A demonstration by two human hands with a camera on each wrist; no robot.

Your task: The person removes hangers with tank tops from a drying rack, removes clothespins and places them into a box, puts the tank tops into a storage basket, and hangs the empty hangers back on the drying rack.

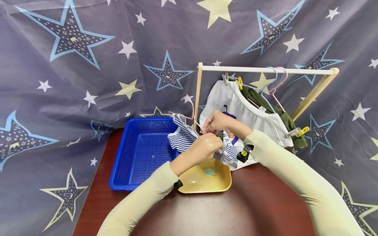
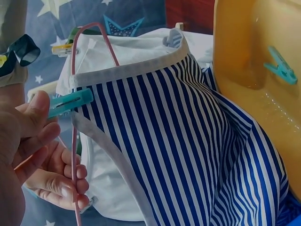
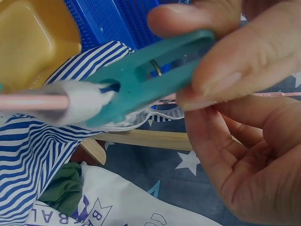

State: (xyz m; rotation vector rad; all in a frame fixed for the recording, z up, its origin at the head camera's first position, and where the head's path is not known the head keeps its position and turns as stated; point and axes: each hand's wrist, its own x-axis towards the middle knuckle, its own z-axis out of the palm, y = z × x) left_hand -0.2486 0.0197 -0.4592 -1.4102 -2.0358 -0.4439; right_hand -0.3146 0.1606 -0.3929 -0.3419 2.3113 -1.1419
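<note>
Teal clip [image 2: 81, 97]: at the edge of the striped garment [image 2: 155, 117], on the pink hanger [image 2: 74, 160]. Long axis a little off level in both wrist views; biting end points away from my left fingers, over the white-trimmed corner, handles back between my fingertips. Cannot tell how firmly it bites.

My left hand [image 1: 205, 146] pinches the clip's handles. My right hand [image 1: 220, 121] grips the hanger wire, farther from me, just beyond the left. Clip sits near the right fingers, apart from them.

Hanger: hook points up, toward the backdrop; one arm slopes down rightward to my right fingers. Garment lies slantwise, upper left to lower right, partly behind my left hand, over the far edge of the yellow tray [image 1: 203, 189]. Second teal clip [image 1: 210, 172] in that tray. Blue basket [image 1: 118, 157] left of both hands; white shirt [image 1: 215, 98] on the rack [image 1: 233, 68], right.
</note>
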